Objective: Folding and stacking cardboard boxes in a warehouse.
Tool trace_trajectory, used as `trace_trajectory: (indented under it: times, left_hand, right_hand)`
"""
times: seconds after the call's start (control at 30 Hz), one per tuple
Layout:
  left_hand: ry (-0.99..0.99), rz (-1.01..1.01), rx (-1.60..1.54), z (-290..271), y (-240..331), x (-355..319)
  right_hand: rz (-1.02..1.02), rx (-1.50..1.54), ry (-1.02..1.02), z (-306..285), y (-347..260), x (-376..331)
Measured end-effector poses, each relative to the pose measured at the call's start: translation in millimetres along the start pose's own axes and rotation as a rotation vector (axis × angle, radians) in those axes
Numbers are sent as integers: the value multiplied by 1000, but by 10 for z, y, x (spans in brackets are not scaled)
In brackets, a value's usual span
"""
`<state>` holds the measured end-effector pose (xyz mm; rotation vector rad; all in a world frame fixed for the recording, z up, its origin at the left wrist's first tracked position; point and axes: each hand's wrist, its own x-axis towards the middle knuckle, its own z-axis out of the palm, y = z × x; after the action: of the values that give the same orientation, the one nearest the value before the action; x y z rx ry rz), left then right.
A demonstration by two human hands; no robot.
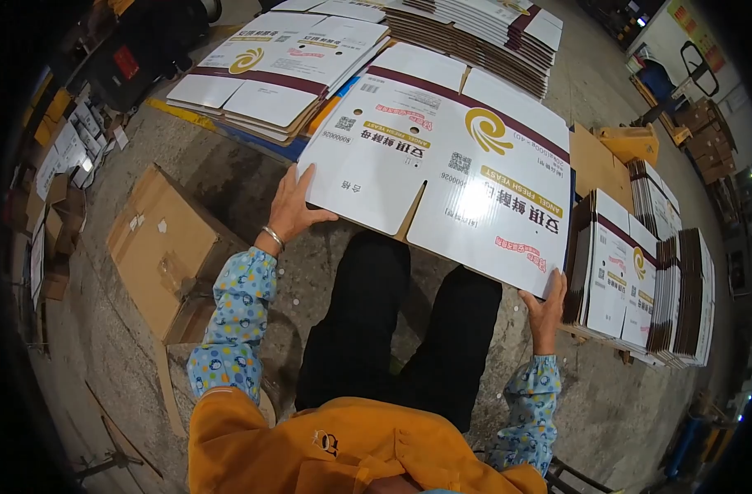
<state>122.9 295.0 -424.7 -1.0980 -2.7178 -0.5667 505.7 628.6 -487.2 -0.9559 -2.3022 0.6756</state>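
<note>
Cardboard box, brown and taped, sits on the floor at far left, apart from the hands. Next comes a stack of flat white cartons, banded in maroon, beyond the left hand. That hand (a bracelet circles its wrist) grips the near left corner of a flattened carton. The carton spans the centre, printed face up, beyond the person's dark trousers; whether its far side rests on anything is unclear. At its near right corner, the right hand takes hold, the two hands set wide apart. Farther right, folded cartons stand in more stacks. The step in hand appears to be steadying or shifting this single carton; the next move seems to call for both hands working together, keeping the sheet level and its slotted flaps from catching.
</note>
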Motion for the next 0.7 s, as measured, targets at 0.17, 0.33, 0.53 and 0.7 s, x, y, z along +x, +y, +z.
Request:
trace_trajectory:
  times: [0.17, 0.33, 0.53, 0.7]
  left_hand:
    - [14, -33, -32, -20, 6, -16]
    - [21, -69, -77, -22, 31, 10]
    - [65, -89, -99, -19, 53, -27]
    - [216, -36, -158, -135, 126, -32]
  right_hand:
    - [-11, 19, 34, 16, -16, -10]
    - [6, 30, 50, 11, -22, -1]
    - [-16, 30, 78, 39, 72, 7]
    - [-60, 19, 103, -48, 67, 81]
